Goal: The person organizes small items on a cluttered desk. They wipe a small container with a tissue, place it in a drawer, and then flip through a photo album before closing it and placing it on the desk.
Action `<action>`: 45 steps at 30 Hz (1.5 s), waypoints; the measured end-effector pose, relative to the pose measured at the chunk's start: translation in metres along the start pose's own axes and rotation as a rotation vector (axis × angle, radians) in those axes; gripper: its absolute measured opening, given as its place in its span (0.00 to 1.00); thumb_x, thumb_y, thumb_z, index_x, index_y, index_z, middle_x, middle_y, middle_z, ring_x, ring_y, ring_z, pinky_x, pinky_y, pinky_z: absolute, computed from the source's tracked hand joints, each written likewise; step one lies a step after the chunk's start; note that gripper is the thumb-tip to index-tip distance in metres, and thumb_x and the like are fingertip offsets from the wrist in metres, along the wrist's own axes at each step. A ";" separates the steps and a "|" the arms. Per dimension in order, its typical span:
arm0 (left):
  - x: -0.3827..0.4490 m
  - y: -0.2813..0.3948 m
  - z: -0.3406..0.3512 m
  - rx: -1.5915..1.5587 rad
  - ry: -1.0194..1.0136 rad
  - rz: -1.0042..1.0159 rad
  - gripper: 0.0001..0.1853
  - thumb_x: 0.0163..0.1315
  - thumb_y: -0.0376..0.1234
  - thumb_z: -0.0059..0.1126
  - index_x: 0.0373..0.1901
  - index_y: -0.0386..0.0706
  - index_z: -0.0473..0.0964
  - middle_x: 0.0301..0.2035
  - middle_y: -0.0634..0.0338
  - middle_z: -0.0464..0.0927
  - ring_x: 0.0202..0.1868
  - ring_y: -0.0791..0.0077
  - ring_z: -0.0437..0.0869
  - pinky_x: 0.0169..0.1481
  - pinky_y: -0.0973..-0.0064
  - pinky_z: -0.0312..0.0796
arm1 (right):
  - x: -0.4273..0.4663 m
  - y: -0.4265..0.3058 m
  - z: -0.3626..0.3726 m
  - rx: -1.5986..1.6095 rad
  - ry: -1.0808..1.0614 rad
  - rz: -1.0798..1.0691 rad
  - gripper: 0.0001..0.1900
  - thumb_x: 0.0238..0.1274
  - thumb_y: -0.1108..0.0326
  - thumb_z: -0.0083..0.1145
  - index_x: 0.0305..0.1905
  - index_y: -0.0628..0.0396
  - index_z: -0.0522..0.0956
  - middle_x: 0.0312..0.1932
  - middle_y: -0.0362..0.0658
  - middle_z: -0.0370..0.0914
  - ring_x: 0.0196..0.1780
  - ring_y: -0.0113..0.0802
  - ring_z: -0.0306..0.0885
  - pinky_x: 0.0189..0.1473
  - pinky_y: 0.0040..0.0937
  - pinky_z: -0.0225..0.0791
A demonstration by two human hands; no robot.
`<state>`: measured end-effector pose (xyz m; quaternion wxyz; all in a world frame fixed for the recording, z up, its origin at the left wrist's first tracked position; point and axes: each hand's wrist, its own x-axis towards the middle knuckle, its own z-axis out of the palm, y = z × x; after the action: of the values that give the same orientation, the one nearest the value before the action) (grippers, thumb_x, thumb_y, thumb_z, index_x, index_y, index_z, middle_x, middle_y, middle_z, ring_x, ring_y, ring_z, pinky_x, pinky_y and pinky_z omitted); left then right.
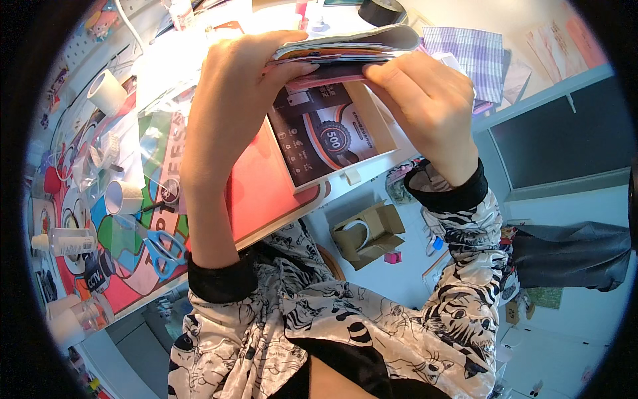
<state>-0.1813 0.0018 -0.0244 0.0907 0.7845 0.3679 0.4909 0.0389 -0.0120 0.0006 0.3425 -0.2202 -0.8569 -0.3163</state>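
A stack of papers and thin booklets (344,50) is raised over the desk, seen mostly edge-on. My left hand (244,75) grips its left end, thumb below and fingers above. At the right end, my right hand (423,95) pinches the lower sheets between thumb and fingers. Beneath the stack stands a shallow open box (319,183) with pale walls and a small tab on its front. A dark printed sheet (324,129) lines its bottom. The box rests partly on a red mat (269,184) at the desk's front edge.
Left of my forearm lie light-blue scissors (162,254), tape rolls (123,197) and a clear pump bottle (65,242). Behind the stack sits a roll of black tape (381,11). Purple checked paper (466,60) lies at the right. An open cardboard box (368,234) is on the floor.
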 end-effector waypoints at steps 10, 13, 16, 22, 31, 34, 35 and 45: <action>-0.002 0.026 -0.007 -0.060 -0.167 -0.371 0.16 0.55 0.29 0.65 0.46 0.36 0.80 0.28 0.52 0.84 0.20 0.79 0.76 0.26 0.79 0.70 | -0.009 -0.029 -0.018 0.163 -0.342 0.068 0.07 0.42 0.73 0.62 0.30 0.58 0.77 0.29 0.40 0.75 0.24 0.34 0.75 0.23 0.29 0.68; -0.008 0.018 -0.002 0.049 -0.109 -0.100 0.17 0.52 0.28 0.67 0.46 0.36 0.80 0.32 0.50 0.84 0.26 0.72 0.81 0.35 0.76 0.74 | -0.024 -0.037 -0.023 0.249 -0.435 0.112 0.06 0.44 0.73 0.61 0.31 0.58 0.77 0.33 0.41 0.75 0.25 0.35 0.76 0.24 0.29 0.69; -0.010 0.017 -0.001 0.079 -0.150 -0.034 0.18 0.50 0.26 0.67 0.45 0.35 0.80 0.37 0.48 0.84 0.32 0.66 0.84 0.41 0.73 0.75 | -0.038 -0.038 -0.018 0.325 -0.462 0.182 0.06 0.46 0.73 0.61 0.32 0.58 0.77 0.32 0.42 0.75 0.27 0.38 0.77 0.25 0.30 0.71; -0.020 0.024 0.005 0.130 -0.219 0.022 0.21 0.43 0.17 0.58 0.43 0.34 0.80 0.43 0.46 0.81 0.43 0.55 0.85 0.47 0.71 0.76 | -0.042 -0.033 -0.010 0.412 -0.499 0.295 0.05 0.52 0.71 0.62 0.33 0.58 0.78 0.31 0.43 0.76 0.32 0.41 0.78 0.32 0.34 0.72; -0.036 0.028 0.009 0.195 -0.352 -0.068 0.23 0.42 0.22 0.61 0.45 0.34 0.78 0.49 0.48 0.79 0.48 0.53 0.82 0.53 0.66 0.74 | -0.046 -0.030 -0.044 0.510 -0.348 0.432 0.07 0.57 0.67 0.61 0.36 0.59 0.82 0.39 0.44 0.83 0.40 0.39 0.82 0.40 0.31 0.73; -0.034 0.036 0.003 0.179 -0.490 -0.177 0.28 0.40 0.25 0.66 0.49 0.34 0.77 0.54 0.46 0.76 0.53 0.51 0.78 0.58 0.66 0.71 | -0.046 -0.022 -0.044 0.419 -0.223 0.700 0.10 0.63 0.68 0.57 0.40 0.64 0.81 0.42 0.49 0.82 0.44 0.41 0.82 0.45 0.30 0.73; -0.037 0.037 0.002 0.187 -0.498 -0.163 0.29 0.39 0.26 0.68 0.50 0.35 0.76 0.55 0.45 0.74 0.55 0.51 0.77 0.60 0.66 0.70 | -0.044 -0.021 -0.042 0.397 -0.192 0.794 0.10 0.64 0.68 0.56 0.42 0.65 0.81 0.43 0.51 0.82 0.44 0.42 0.82 0.46 0.31 0.73; -0.041 0.018 0.001 0.075 -0.616 -0.040 0.37 0.44 0.31 0.71 0.61 0.37 0.69 0.64 0.41 0.63 0.67 0.48 0.64 0.70 0.63 0.59 | -0.066 -0.030 -0.005 0.477 -0.382 0.679 0.12 0.64 0.70 0.55 0.48 0.64 0.79 0.51 0.54 0.78 0.54 0.49 0.76 0.55 0.38 0.69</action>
<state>-0.1815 -0.0379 -0.0447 0.1787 0.8918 0.3561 0.2144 0.0678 -0.0473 -0.0563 0.3036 -0.4582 -0.8328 0.0665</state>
